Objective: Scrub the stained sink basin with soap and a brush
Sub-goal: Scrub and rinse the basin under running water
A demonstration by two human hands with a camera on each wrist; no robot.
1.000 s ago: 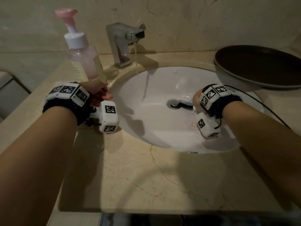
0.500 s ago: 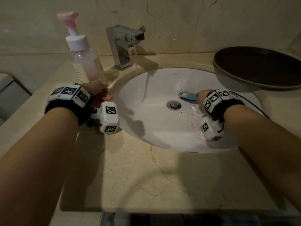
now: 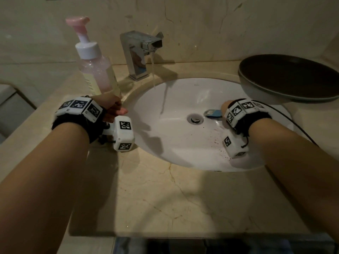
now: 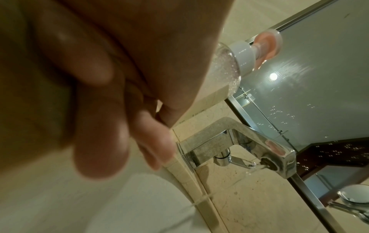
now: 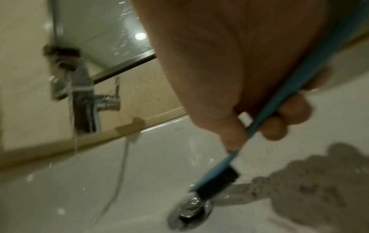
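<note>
The white sink basin (image 3: 172, 143) carries reddish specks (image 3: 214, 139) right of the drain (image 3: 195, 119). My right hand (image 3: 226, 107) grips a blue brush (image 3: 213, 113), whose head lies just right of the drain. In the right wrist view the fingers curl round the blue handle (image 5: 283, 107) and the dark bristles (image 5: 217, 181) touch the basin at the drain (image 5: 189, 211). My left hand (image 3: 114, 110) rests on the counter at the basin's left rim, in front of the soap bottle (image 3: 97, 70). Its fingers (image 4: 103, 149) are loosely curled and hold nothing.
The chrome tap (image 3: 139, 52) at the back runs a thin stream of water (image 3: 153, 74) into the basin. A dark round pan (image 3: 293, 77) sits on the right counter and overhangs the rim. A black cable (image 3: 293, 121) trails from my right wrist. Beige marble counter (image 3: 174, 198) lies in front.
My right hand swept the brush from over the drain out to the right and back toward it. The left hand stayed by the soap bottle.
</note>
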